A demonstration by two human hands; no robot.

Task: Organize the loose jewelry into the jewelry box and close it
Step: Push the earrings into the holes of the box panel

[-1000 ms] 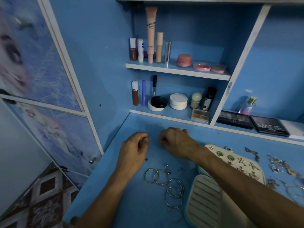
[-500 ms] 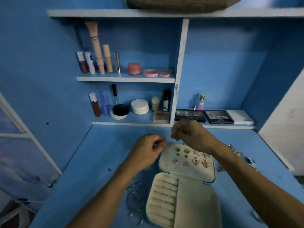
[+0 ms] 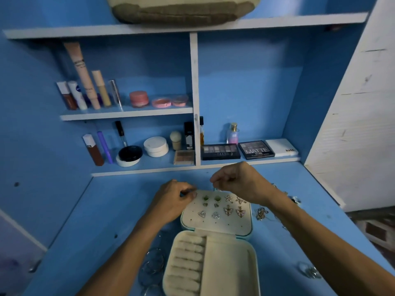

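Observation:
The cream jewelry box point(image 3: 213, 272) lies open on the blue table, its ring rolls and compartment nearest me. Its flat lid panel point(image 3: 192, 216) holds several pinned earrings point(image 3: 227, 210). My left hand point(image 3: 173, 202) rests at the panel's top left corner, thumb and forefinger pinching something tiny that I cannot make out. My right hand point(image 3: 241, 184) hovers over the panel's far edge and pinches a small earring point(image 3: 214, 188). Silver hoop earrings point(image 3: 152, 267) lie left of the box. Loose jewelry point(image 3: 261, 213) lies right of it.
More loose pieces point(image 3: 310, 272) sit at the table's near right. Shelves behind hold cosmetics: tubes point(image 3: 85, 82), jars point(image 3: 155, 146), eyeshadow palettes point(image 3: 256, 149) and a perfume bottle point(image 3: 233, 133). A white wall panel point(image 3: 359, 124) bounds the right side.
Both hands moved right from the bare table beside the hoops to the far edge of the lid panel, still pinching. My view swung right, now centred on the box.

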